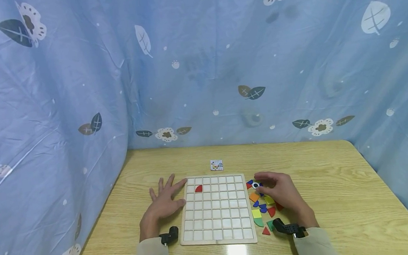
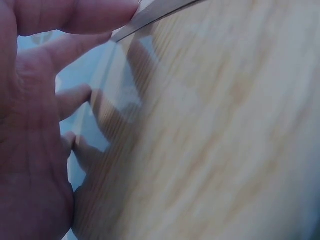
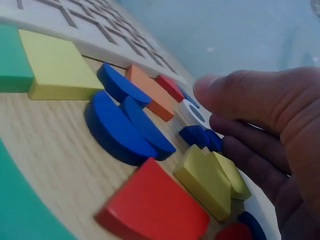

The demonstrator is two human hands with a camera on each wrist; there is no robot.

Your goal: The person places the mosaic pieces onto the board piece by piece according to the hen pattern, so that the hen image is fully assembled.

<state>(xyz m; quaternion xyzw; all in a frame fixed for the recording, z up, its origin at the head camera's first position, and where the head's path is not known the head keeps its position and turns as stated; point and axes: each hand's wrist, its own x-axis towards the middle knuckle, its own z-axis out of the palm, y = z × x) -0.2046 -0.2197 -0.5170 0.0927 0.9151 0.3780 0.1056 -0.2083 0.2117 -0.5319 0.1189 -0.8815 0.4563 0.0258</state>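
Note:
A wooden grid board (image 1: 219,242) with pale square cells lies on the table. One red quarter-circle piece (image 1: 199,188) sits in a cell near its upper left. My left hand (image 1: 163,202) rests at the board's left side with spread fingers, index fingertip and thumb at the edge. On the other side, my right hand (image 1: 284,189) hovers over loose wooden pieces, thumb and fingers apart with nothing visible between them. Closest to its thumb is a white round piece with a dark centre (image 3: 192,114). Blue half-circles (image 3: 117,127), yellow blocks (image 3: 204,182) and a red quarter-circle (image 3: 155,202) lie nearby.
Beyond the board's far edge lies a small printed pattern card (image 1: 216,165). Green pieces (image 1: 258,222) and a red triangle (image 1: 266,231) lie at the near end of the pile. A blue patterned curtain (image 1: 198,63) hangs behind and beside the table (image 1: 341,196).

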